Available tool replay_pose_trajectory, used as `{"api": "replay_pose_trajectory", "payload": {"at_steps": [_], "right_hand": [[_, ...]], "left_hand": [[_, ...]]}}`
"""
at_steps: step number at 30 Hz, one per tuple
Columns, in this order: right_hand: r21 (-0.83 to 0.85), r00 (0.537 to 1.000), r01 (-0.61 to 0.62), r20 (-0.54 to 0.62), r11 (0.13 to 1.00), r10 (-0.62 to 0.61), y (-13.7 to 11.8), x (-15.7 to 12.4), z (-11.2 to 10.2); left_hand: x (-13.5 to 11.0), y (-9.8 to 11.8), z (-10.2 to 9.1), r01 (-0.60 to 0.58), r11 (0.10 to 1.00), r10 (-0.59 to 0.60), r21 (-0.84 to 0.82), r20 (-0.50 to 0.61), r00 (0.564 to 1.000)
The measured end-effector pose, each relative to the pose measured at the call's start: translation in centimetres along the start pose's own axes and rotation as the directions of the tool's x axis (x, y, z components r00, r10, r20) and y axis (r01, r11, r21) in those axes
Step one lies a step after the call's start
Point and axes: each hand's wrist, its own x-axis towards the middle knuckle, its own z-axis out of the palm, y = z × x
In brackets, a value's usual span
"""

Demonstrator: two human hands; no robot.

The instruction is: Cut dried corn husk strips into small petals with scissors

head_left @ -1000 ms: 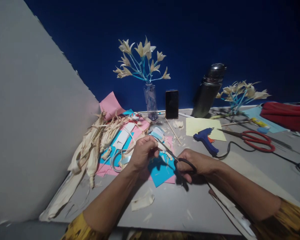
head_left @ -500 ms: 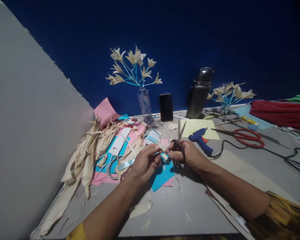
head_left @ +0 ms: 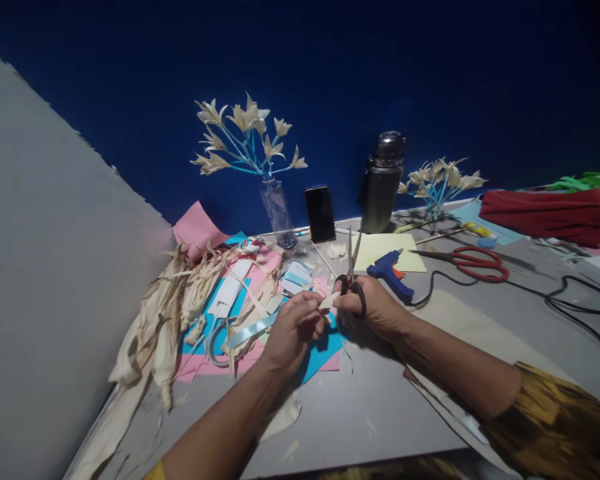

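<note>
Between my two hands is a small pale piece of corn husk (head_left: 329,301). My left hand (head_left: 296,327) pinches its left end with thumb and fingers. In my right hand (head_left: 375,308) is a pair of black-handled scissors (head_left: 353,267), blades pointing up and slightly parted; my right thumb also touches the husk. Beneath the hands lie blue paper (head_left: 325,353) and pink paper (head_left: 334,363). Dried corn husks (head_left: 167,333) are heaped to the left of my left hand, beside a light blue ribbon (head_left: 253,330).
A glass vase (head_left: 277,210) of husk flowers, a phone (head_left: 320,213) and a flask (head_left: 381,190) stand along the wall. Right of my hands are a blue glue gun (head_left: 393,275) with a black cord, red-handled scissors (head_left: 480,263), a red cloth (head_left: 545,217) and another flower bunch (head_left: 437,187).
The view has shifted, so the scene sits farther left. The husk piece now shows more clearly between my fingers, turned flatter, and the scissor blades stand closer together.
</note>
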Motion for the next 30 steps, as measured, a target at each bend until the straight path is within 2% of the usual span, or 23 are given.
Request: {"api": "replay_pose_trajectory", "payload": {"at_steps": [3, 8, 13, 17, 20, 24, 26, 30], "right_hand": [[-0.024, 1.0, 0.0, 0.023, 1.0, 0.0, -0.1, 0.0, 0.0], [0.039, 0.998, 0.022, 0.066, 0.999, -0.024, -0.1, -0.1, 0.3], [0.048, 0.998, 0.019, 0.054, 0.999, -0.022, -0.3, -0.4, 0.8], [0.017, 0.995, 0.056, 0.084, 0.998, -0.058, -0.4, -0.4, 0.8], [0.087, 0.995, 0.029, 0.095, 0.996, -0.038, -0.7, -0.2, 0.3], [0.152, 0.998, 0.062, 0.01, 0.986, -0.065, -1.3, 0.2, -0.6], [0.136, 0.997, 0.081, -0.017, 0.987, -0.079, -1.6, 0.2, -0.7], [0.027, 0.998, 0.032, 0.048, 0.999, -0.033, -1.9, -0.3, -0.2]], "left_hand": [[0.1, 0.1, -0.1, -0.026, 0.996, 0.025, 0.085, 0.006, 1.0], [0.3, -0.1, 0.1, 0.015, 1.0, -0.015, 0.006, 0.028, 1.0], [0.2, -0.6, 0.2, -0.033, 0.998, 0.029, 0.054, 0.069, 0.997], [0.3, -0.7, 0.1, -0.054, 0.997, 0.047, 0.05, 0.131, 0.99], [0.3, -0.2, -0.3, -0.027, 0.999, 0.018, 0.043, 0.189, 0.982], [0.4, 0.6, -0.9, 0.029, 1.0, -0.029, 0.002, 0.237, 0.971], [0.4, 0.8, -1.1, 0.03, 1.0, -0.027, -0.009, 0.246, 0.969], [0.4, 0.9, -1.2, 0.016, 0.999, -0.024, 0.041, 0.214, 0.976]]}}
